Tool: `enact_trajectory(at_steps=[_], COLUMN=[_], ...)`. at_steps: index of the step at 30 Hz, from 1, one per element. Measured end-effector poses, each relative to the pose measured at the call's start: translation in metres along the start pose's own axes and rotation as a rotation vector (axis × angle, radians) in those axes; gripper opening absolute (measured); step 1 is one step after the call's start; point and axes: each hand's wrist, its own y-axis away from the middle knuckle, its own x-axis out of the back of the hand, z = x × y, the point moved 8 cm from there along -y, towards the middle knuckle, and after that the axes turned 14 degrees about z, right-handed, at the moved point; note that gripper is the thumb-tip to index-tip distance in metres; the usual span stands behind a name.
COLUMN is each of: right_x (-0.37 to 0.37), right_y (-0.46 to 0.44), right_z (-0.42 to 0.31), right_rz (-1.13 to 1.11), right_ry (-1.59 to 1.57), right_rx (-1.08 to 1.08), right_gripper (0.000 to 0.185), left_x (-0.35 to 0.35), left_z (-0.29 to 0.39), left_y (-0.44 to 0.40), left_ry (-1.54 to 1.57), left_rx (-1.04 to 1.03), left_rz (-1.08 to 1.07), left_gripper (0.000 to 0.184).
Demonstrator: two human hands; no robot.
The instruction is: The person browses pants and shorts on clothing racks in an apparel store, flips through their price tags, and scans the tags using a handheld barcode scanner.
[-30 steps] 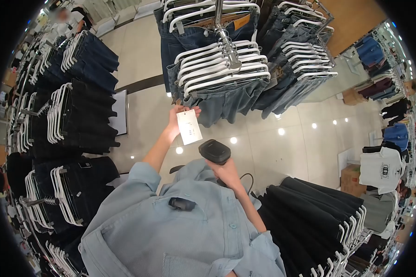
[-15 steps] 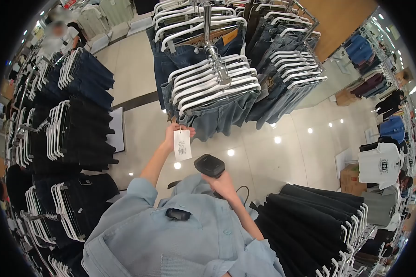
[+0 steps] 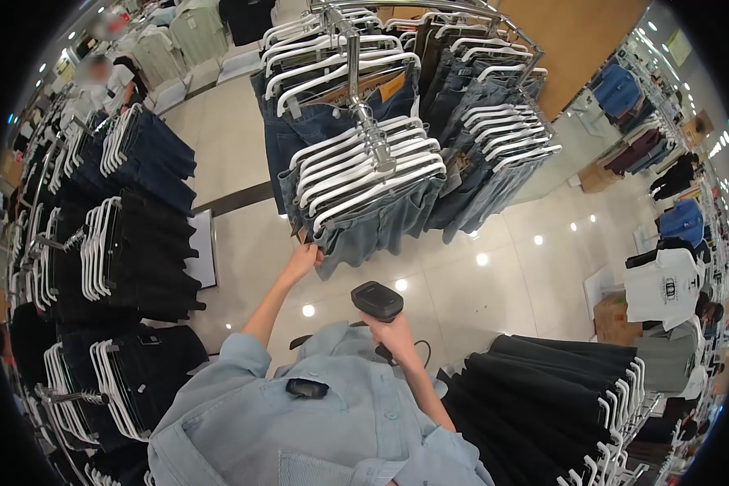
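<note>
My right hand [image 3: 393, 330] is wrapped round the handle of a black barcode scanner [image 3: 377, 300], held in front of my chest with its head tilted up and away. My left hand [image 3: 304, 257] reaches forward to the lower left edge of the grey-blue jeans [image 3: 381, 212] on white hangers [image 3: 364, 180]. Its fingers are closed beside a small brownish tag [image 3: 301, 235]; what they pinch is hidden. The white price tag is out of sight.
A chrome rack [image 3: 353, 69] carries the jeans. Black trousers [image 3: 150, 259] hang at my left, dark garments [image 3: 535, 377] at my lower right. A cardboard box [image 3: 616, 320] stands on the right. Another person [image 3: 113, 85] is at the far upper left.
The white price tag that hung from my left hand is no longer visible. My left hand sits slightly lower in view, against the jeans. The scanner appears slightly further right.
</note>
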Motion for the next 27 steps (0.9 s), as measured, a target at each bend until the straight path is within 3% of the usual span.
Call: enact_trajectory(at_steps=[9, 13, 16, 19, 22, 27], right_x=[0.029, 0.040, 0.048, 0.056, 0.061, 0.061], right_y=[-0.006, -0.007, -0.010, -0.015, -0.018, -0.040], right_z=[0.002, 0.000, 0.000, 0.002, 0.008, 0.012], right_rz=[0.099, 0.106, 0.119, 0.134, 0.157, 0.193], right_ry=[-0.184, -0.269, -0.292, -0.272, -0.338, -0.387], right_rx=[-0.034, -0.020, -0.020, -0.037, -0.119, -0.159], right_gripper=[0.017, 0.015, 0.014, 0.014, 0.017, 0.017], left_x=[0.018, 0.027, 0.025, 0.020, 0.020, 0.015], left_z=[0.030, 0.069, 0.112, 0.114, 0.119, 0.078], left_y=[-0.003, 0.003, 0.016, 0.013, 0.013, 0.009], left_ry=[-0.282, -0.258, -0.403, -0.086, 0.126, 0.012], left_rx=[-0.239, -0.264, -0.192, -0.066, -0.104, -0.056], left_rz=[0.252, 0.248, 0.078, -0.015, -0.029, 0.014], left_gripper=[0.034, 0.038, 0.042, 0.060, 0.050, 0.049])
